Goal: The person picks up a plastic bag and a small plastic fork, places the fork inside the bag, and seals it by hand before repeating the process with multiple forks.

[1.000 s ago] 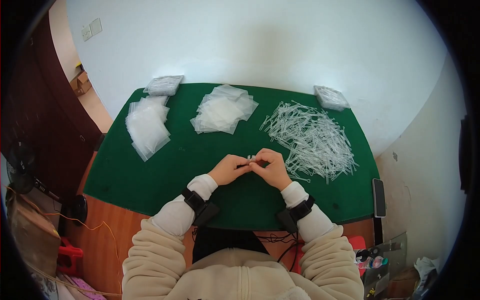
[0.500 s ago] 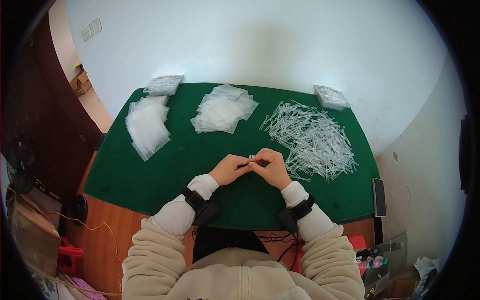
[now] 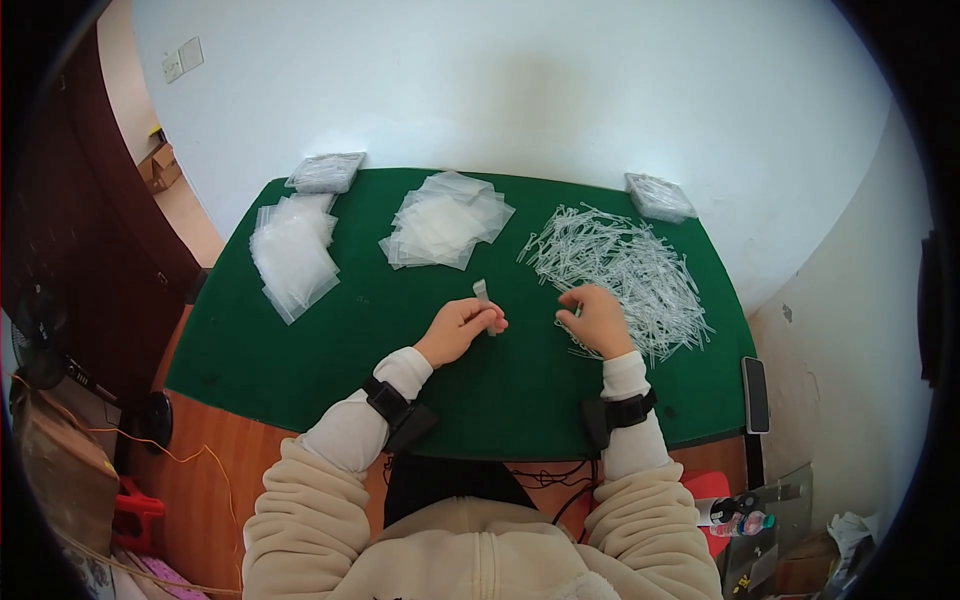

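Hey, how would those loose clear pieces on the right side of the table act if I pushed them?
The clear pieces would probably snag on one another, since they lie crossed and heaped, some showing looped ends. Each looks thin, so likely light. A push may scatter the few that stick out around the edges.

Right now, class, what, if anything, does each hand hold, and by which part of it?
The left hand pinches a small pale strip around its middle, with both ends showing. The right hand shows nothing held.
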The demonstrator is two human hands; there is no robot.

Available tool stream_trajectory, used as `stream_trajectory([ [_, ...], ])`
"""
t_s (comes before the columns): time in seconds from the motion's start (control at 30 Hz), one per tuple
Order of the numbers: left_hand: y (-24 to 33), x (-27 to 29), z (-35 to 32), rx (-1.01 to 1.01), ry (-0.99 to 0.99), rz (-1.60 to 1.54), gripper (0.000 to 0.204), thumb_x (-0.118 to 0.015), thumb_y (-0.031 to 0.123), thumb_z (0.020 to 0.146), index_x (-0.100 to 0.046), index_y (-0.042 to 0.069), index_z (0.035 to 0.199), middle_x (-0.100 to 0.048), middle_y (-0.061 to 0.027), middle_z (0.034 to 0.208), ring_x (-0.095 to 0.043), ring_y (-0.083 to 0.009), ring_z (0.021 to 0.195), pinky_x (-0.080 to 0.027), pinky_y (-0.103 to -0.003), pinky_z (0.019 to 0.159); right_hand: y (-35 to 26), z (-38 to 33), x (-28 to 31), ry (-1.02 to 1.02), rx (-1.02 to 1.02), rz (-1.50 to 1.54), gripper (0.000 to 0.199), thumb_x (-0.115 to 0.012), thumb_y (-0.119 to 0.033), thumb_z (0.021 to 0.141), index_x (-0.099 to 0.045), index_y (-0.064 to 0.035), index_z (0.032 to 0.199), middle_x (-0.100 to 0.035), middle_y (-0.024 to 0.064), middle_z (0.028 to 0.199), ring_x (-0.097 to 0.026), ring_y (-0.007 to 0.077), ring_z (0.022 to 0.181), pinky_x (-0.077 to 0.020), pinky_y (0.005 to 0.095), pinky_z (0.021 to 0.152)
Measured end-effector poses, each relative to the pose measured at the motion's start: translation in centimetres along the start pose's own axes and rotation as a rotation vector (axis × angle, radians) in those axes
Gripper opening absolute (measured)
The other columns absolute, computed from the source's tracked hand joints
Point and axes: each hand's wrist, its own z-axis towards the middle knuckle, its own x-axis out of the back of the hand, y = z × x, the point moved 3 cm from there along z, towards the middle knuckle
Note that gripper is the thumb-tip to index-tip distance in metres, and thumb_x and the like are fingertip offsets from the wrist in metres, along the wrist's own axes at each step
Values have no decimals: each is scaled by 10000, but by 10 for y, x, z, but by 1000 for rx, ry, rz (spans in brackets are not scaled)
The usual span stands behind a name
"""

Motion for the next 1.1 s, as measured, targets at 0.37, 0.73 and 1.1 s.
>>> stream_trajectory([
  [0.37,-5,0,-3,289,16,-501,257,-445,235,949,-524,-2,1010,-608,-77,906,-613,-175,891,-481,-297,838,26,-6,-24,-185,-207,-500,115,-713,-189,589,-632,-110,608,-625,89,712,-603,300,689,-483,405,623],
  [0.73,-6,-5,-3,400,-87,-585,233,-459,227,938,-523,11,999,-588,-101,962,-602,-237,931,-473,-356,874,-23,2,-40,66,-45,822,140,-550,6,831,-528,-22,965,-559,43,741,-511,87,570,-424,207,533],
  [1.1,-5,-9,-6,356,-232,-430,265,-425,261,954,-530,25,1013,-617,-113,984,-614,-212,939,-491,-311,823,-52,-5,-40,-49,-122,1161,178,-539,2,849,-498,-29,1020,-577,43,774,-515,77,574,-421,195,534],
])
